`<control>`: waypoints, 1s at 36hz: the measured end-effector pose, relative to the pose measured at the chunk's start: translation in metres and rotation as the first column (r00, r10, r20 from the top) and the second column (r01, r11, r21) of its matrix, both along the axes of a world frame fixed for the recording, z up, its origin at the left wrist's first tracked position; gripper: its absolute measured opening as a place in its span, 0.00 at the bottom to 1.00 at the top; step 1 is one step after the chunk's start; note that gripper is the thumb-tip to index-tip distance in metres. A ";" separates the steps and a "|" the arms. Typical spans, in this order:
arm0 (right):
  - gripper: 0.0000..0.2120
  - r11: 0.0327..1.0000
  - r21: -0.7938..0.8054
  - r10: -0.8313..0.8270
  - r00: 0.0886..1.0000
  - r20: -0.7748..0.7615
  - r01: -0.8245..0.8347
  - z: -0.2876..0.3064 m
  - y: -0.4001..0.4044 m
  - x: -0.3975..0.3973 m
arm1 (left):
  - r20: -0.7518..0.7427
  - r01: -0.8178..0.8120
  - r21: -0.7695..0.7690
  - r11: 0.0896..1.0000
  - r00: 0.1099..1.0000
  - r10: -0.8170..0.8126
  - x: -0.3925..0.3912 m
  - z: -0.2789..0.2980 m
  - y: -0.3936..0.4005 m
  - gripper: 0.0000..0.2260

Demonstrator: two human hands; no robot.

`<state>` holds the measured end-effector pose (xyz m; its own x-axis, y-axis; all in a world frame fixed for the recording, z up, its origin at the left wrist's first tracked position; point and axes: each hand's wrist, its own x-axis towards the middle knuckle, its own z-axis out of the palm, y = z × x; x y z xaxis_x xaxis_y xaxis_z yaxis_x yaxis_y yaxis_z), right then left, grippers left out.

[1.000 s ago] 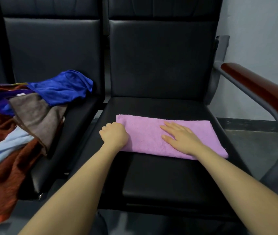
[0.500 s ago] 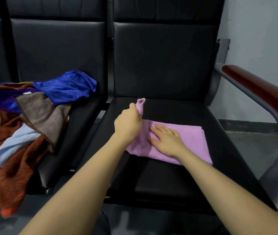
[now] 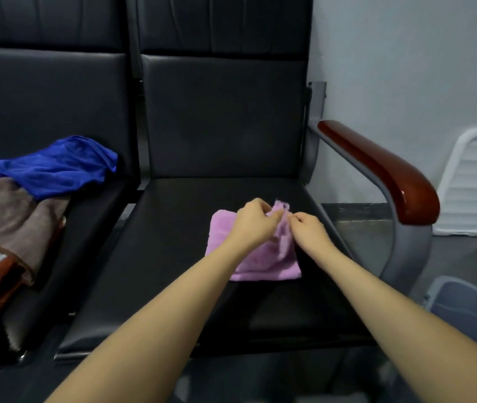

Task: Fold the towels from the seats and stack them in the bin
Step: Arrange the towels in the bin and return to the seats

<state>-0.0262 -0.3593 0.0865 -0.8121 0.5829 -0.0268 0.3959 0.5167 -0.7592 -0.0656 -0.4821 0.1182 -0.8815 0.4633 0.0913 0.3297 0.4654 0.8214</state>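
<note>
- Black padded seats stand in a row against a grey wall; the nearer black leather seat carries the work.
- On it, toward two o'clock from its middle, lies the small pink terry towel, folded into a rough square with its far right corner lifted.
- Left hand and right hand meet at that raised corner, each pinching the cloth between thumb and fingertips, knuckles almost touching.
- To finish this fold well, I judge the pinched corners should be matched edge to edge, laid down flat, then smoothed with a palm so the stack sits level.
- At four o'clock, past the red-brown wooden armrest, the rim of a translucent grey plastic bin shows; its contents are hidden.
- At nine o'clock, on the neighbouring seat, waits a heap of unfolded towels, blue, brown, rust and pale blue.
</note>
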 end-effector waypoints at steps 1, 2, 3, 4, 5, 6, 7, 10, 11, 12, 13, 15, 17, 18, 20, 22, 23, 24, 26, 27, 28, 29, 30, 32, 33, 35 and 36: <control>0.18 1.000 0.014 0.003 0.999 0.053 -0.003 -0.001 0.003 0.002 | 0.016 0.017 -0.023 1.000 1.000 -0.017 0.003 -0.002 0.004 0.14; 0.19 1.000 0.029 0.009 0.996 0.090 -0.012 -0.002 0.003 0.003 | -0.002 0.004 -0.060 0.998 1.000 -0.004 0.003 -0.004 0.004 0.13; 0.20 0.999 0.043 0.009 0.994 0.111 -0.014 -0.004 0.004 0.004 | -0.075 -0.040 -0.129 0.991 0.997 0.031 0.003 -0.006 0.004 0.12; 0.20 0.998 0.060 0.002 0.992 0.123 -0.010 -0.005 0.004 0.005 | -0.190 -0.114 -0.222 0.968 0.979 0.072 0.001 -0.007 0.002 0.12; 0.19 0.997 0.079 -0.016 0.990 0.137 0.005 -0.006 0.005 0.006 | -0.314 -0.200 -0.321 0.926 0.945 0.095 0.000 -0.009 -0.002 0.12; 0.19 0.994 0.110 -0.035 0.988 0.151 0.019 -0.006 0.004 0.006 | -0.410 -0.281 -0.401 0.872 0.906 0.103 -0.003 -0.011 -0.006 0.12; 0.18 0.989 0.144 -0.059 0.983 0.171 0.035 -0.006 0.004 0.005 | -0.454 -0.339 -0.462 0.820 0.884 0.109 -0.007 -0.014 -0.009 0.13; 0.22 0.967 0.242 -0.136 0.964 0.228 0.079 -0.007 0.002 0.002 | -0.426 -0.399 -0.582 0.709 0.892 0.153 -0.018 -0.025 -0.018 0.16; 0.24 0.961 0.263 -0.153 0.954 0.258 0.083 -0.007 0.001 0.001 | -0.415 -0.406 -0.610 0.680 0.895 0.162 -0.021 -0.030 -0.020 0.18; 0.27 0.956 0.281 -0.165 0.943 0.290 0.081 -0.008 -0.001 0.000 | -0.405 -0.410 -0.639 0.651 0.899 0.168 -0.024 -0.033 -0.023 0.19; 0.30 0.951 0.302 -0.174 0.930 0.324 0.073 -0.008 -0.003 0.000 | -0.392 -0.409 -0.665 0.624 0.903 0.175 -0.026 -0.036 -0.025 0.20; 0.36 0.926 0.376 -0.190 0.906 0.377 0.038 -0.010 -0.009 -0.001 | -0.370 -0.401 -0.700 0.592 0.911 0.179 -0.030 -0.041 -0.029 0.22; 0.40 0.896 0.444 -0.211 0.895 0.393 0.017 -0.013 -0.015 -0.004 | -0.355 -0.387 -0.717 0.580 0.919 0.175 -0.031 -0.045 -0.030 0.24; 0.42 0.887 0.462 -0.223 0.893 0.391 0.019 -0.013 -0.017 -0.005 | -0.355 -0.387 -0.718 0.578 0.919 0.174 -0.031 -0.046 -0.030 0.25; 0.43 0.876 0.481 -0.239 0.893 0.382 0.028 -0.016 -0.020 -0.008 | -0.365 -0.394 -0.717 0.575 0.915 0.171 -0.031 -0.047 -0.032 0.25; 0.42 0.864 0.503 -0.240 0.893 0.382 0.017 -0.017 -0.022 -0.012 | -0.357 -0.385 -0.718 0.579 0.919 0.168 -0.032 -0.048 -0.034 0.24; 0.40 0.856 0.517 -0.236 0.893 0.383 0.004 -0.016 -0.023 -0.012 | -0.345 -0.374 -0.717 0.587 0.924 0.167 -0.033 -0.047 -0.034 0.23; 0.38 0.848 0.530 -0.229 0.894 0.384 -0.011 -0.016 -0.025 -0.014 | -0.329 -0.364 -0.714 0.598 0.929 0.172 -0.033 -0.047 -0.035 0.23; 0.35 0.838 0.544 -0.213 0.901 0.378 -0.030 -0.015 -0.029 -0.016 | -0.282 -0.340 -0.691 0.638 0.939 0.195 -0.034 -0.047 -0.036 0.22; 0.33 0.840 0.541 -0.198 0.910 0.364 -0.034 -0.016 -0.032 -0.016 | -0.251 -0.329 -0.673 0.663 0.944 0.214 -0.035 -0.048 -0.037 0.22; 0.31 0.843 0.537 -0.181 0.925 0.333 -0.028 -0.017 -0.035 -0.015 | -0.220 -0.318 -0.652 0.688 0.948 0.230 -0.035 -0.049 -0.038 0.22; 0.29 0.843 0.538 -0.163 0.945 0.284 -0.016 -0.019 -0.039 -0.013 | -0.193 -0.308 -0.630 0.713 0.951 0.241 -0.035 -0.050 -0.040 0.22; 0.26 0.832 0.555 -0.149 0.963 0.224 0.000 -0.020 -0.040 -0.011 | -0.170 -0.296 -0.613 0.733 0.955 0.244 -0.036 -0.050 -0.040 0.22; 0.23 0.800 0.599 -0.124 0.984 0.128 0.023 -0.021 -0.045 -0.006 | -0.168 -0.280 -0.596 0.753 0.960 0.224 -0.035 -0.049 -0.041 0.21; 0.21 0.796 0.604 -0.107 0.989 0.100 0.025 -0.020 -0.046 -0.004 | -0.195 -0.284 -0.591 0.755 0.959 0.208 -0.034 -0.048 -0.042 0.21; 0.20 0.840 0.543 -0.067 0.996 0.064 0.021 -0.017 -0.047 -0.001 | -0.262 -0.303 -0.585 0.752 0.949 0.179 -0.030 -0.045 -0.043 0.21; 0.19 0.873 0.488 -0.047 0.998 0.051 0.016 -0.015 -0.046 -0.001 | -0.291 -0.314 -0.579 0.752 0.942 0.169 -0.029 -0.044 -0.042 0.21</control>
